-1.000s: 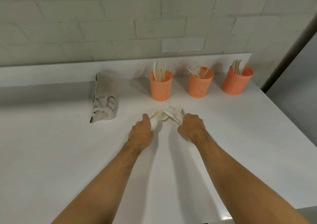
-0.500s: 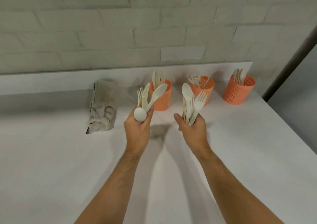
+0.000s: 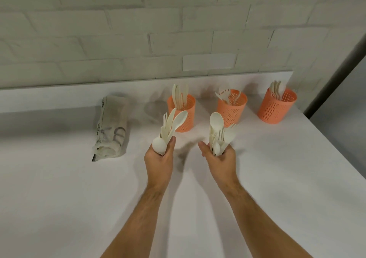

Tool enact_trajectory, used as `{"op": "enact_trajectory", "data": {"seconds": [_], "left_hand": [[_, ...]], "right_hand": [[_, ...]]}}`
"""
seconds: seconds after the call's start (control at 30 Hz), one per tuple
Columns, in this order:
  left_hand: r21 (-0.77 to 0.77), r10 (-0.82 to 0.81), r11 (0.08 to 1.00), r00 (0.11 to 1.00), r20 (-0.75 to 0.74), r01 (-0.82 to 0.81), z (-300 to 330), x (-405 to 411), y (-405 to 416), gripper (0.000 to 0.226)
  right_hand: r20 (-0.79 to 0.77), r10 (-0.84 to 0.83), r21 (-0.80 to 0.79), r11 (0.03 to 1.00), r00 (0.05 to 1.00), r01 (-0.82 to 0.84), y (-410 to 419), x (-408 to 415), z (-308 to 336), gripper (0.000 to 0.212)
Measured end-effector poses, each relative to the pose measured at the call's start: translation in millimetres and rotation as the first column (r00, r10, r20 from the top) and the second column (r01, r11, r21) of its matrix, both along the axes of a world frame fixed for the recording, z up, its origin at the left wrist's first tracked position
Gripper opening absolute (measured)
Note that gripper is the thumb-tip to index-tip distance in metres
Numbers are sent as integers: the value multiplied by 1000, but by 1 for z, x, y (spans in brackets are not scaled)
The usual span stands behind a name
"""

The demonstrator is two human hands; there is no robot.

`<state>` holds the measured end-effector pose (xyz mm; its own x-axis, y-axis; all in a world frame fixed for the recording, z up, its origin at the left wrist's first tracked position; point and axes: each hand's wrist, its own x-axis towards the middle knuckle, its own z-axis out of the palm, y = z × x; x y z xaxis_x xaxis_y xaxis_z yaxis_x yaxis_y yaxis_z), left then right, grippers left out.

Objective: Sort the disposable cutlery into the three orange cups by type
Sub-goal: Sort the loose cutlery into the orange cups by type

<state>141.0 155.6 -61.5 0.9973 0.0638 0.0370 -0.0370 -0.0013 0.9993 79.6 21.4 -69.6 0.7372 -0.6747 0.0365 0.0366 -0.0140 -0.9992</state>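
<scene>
The left hand grips a mixed bunch of white cutlery, a fork, what looks like a knife and spoons fanned upward, one spoon reversed so its bowl juts out at the thumb side; the right hand grips a fuller bunch, spoons and forks together, thumb lifted off to the side; both are held above the table, clear of it.

Three orange cups stand in a row at 12 to 2 o'clock from the hands: the near cup just behind the left bunch, holding what look like knives; the middle cup with forks and perhaps other pieces; the far cup at 2 o'clock, apparently spoons. A crumpled bag lies at 10 o'clock, more cutlery showing at its mouth.

The risks, as I judge them: with both hands full, neither is free to pick out a single piece, so loosening a grip may spill the bunch; the pieces are alike in colour, so one may go into the wrong cup; a hasty drop could tip a light cup.
</scene>
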Motion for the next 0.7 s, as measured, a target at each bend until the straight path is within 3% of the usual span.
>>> {"op": "enact_trajectory", "data": {"seconds": [0.13,0.23,0.47,0.7], "left_hand": [[-18,-24,1000,998,50,25,2,0,-1,31],[-21,-59,998,994,96,61,6,-1,-3,18],[-52,-109,993,994,18,110,0,-1,-4,15],[-99,-196,975,980,30,198,8,-5,-9,11]], "right_hand": [[39,3,42,999,999,-4,0,2,5,20],[61,35,61,997,998,-38,-3,5,10,19],[-9,97,75,992,995,-96,-3,3,4,14],[-6,130,31,991,991,-130,-4,7,6,12]]}}
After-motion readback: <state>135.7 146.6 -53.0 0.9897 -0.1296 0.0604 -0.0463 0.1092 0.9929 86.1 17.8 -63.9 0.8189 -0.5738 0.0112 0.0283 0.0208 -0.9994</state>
